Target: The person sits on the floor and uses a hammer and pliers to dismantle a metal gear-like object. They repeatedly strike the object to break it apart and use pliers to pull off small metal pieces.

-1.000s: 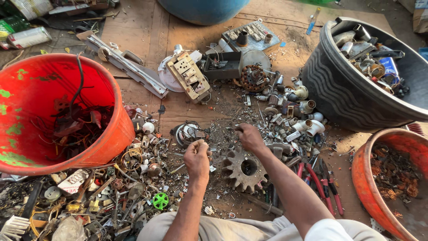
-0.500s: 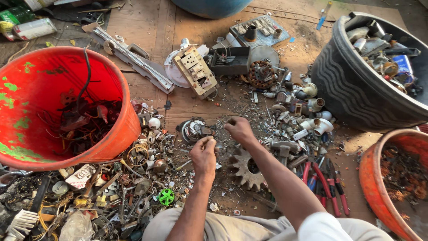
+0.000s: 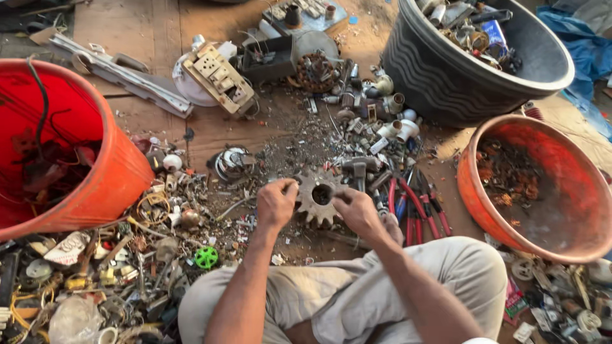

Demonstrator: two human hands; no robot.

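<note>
Right now we have both hands closed in front of our knees: our left hand (image 3: 276, 204) pinches a small piece we cannot make out, and our right hand (image 3: 357, 213) curls its fingers together just beside it. Between and just beyond them lies the rusty toothed gear (image 3: 317, 197), flat on the floor. We judge the tiny piece could slip and vanish into the loose scrap (image 3: 146, 255) left of our left hand, since the pinch is slight. Red-handled pliers (image 3: 411, 207) crowd our right hand, a green plastic wheel (image 3: 206, 257) sits below-left, and the orange tub (image 3: 108, 185) and red basin (image 3: 484, 204) hem both sides.
</note>
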